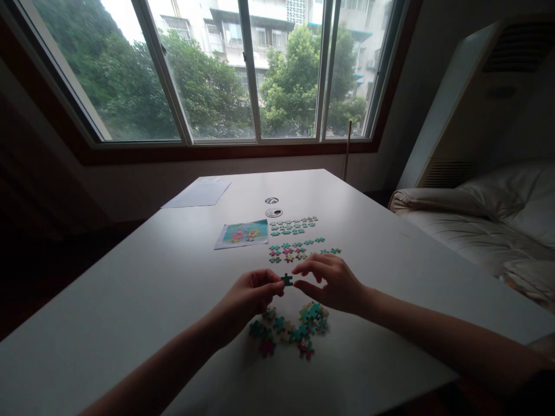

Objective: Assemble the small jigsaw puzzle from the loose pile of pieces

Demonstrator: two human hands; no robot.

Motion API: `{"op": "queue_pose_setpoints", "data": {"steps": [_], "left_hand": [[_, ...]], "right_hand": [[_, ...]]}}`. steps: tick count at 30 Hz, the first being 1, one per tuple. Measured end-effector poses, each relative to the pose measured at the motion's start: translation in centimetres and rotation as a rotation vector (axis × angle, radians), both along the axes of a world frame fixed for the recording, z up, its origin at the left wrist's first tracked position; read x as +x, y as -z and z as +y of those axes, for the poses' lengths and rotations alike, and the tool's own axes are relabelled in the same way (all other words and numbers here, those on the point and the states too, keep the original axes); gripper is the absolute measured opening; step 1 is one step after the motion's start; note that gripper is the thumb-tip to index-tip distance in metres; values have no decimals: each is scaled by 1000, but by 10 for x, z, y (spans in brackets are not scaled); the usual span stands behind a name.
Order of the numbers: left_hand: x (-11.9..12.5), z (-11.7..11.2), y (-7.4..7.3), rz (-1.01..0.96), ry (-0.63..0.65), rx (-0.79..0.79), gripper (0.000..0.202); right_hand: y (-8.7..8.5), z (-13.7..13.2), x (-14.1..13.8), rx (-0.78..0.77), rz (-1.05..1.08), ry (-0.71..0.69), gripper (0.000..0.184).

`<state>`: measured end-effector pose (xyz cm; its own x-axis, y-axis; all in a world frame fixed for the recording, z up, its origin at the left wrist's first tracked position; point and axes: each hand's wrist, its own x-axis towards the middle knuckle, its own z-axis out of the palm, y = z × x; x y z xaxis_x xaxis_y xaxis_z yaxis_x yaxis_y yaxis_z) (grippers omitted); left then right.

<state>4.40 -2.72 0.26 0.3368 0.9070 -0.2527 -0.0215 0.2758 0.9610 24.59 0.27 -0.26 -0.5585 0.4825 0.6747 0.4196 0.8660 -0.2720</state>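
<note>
My left hand (254,294) pinches a small dark green puzzle piece (287,279) and holds it above the white table (143,289). My right hand (332,281) hovers just to the right of the piece, its fingers curled with the tips close to it. Under both hands lies a loose heap of puzzle pieces (295,330). Beyond the hands, rows of sorted pieces (299,245) lie flat on the table. A colourful reference picture (243,233) lies to their left.
A sheet of paper (198,193) lies at the table's far left. Two small round objects (273,207) sit near the table's middle back. A large window (225,69) fills the wall behind. A bed with white bedding (485,219) stands to the right.
</note>
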Motion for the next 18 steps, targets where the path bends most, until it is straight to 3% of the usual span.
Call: {"op": "queue_pose_setpoints", "data": {"steps": [9,18], "left_hand": [[0,1,-3,44,11,29,27],[1,0,-6,132,53,72,30]], "right_hand": [[-1,-3,-2,95,-46,21,26],[-2,-1,-1,124,-53,-18,19]]}}
